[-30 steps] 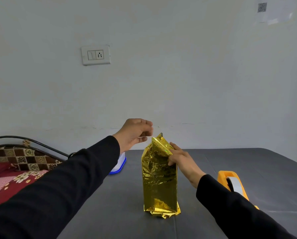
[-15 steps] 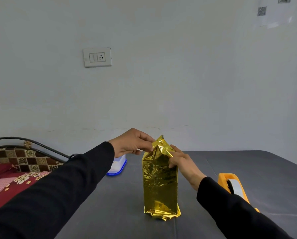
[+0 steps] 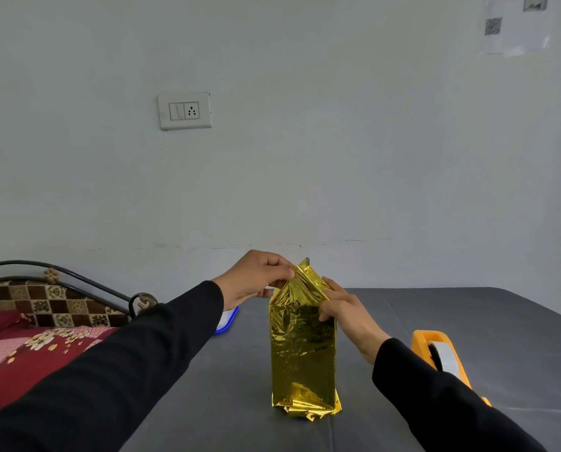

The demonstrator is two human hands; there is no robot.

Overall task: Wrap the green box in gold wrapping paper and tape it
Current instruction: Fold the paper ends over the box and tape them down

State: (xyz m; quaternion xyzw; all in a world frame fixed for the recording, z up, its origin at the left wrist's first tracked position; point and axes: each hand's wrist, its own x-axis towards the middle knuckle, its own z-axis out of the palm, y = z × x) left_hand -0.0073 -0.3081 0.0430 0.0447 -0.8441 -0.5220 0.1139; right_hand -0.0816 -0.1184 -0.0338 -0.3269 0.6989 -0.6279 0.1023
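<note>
The box stands upright on the grey table, fully covered in gold wrapping paper (image 3: 302, 350), so no green shows. The paper's top end rises to a crumpled peak. My left hand (image 3: 256, 278) pinches that top flap from the left side. My right hand (image 3: 344, 309) holds the folded paper against the upper right corner of the box. An orange tape dispenser (image 3: 442, 357) with a white roll lies on the table to the right, partly behind my right sleeve.
A white container with a blue rim (image 3: 228, 319) sits behind my left arm. The grey table (image 3: 468, 314) runs to the white wall. A bed with a floral blanket (image 3: 28, 350) and a black metal rail stands at the left.
My left hand came down from above the box and took hold of the top flap. The right hand stayed at the upper right corner.
</note>
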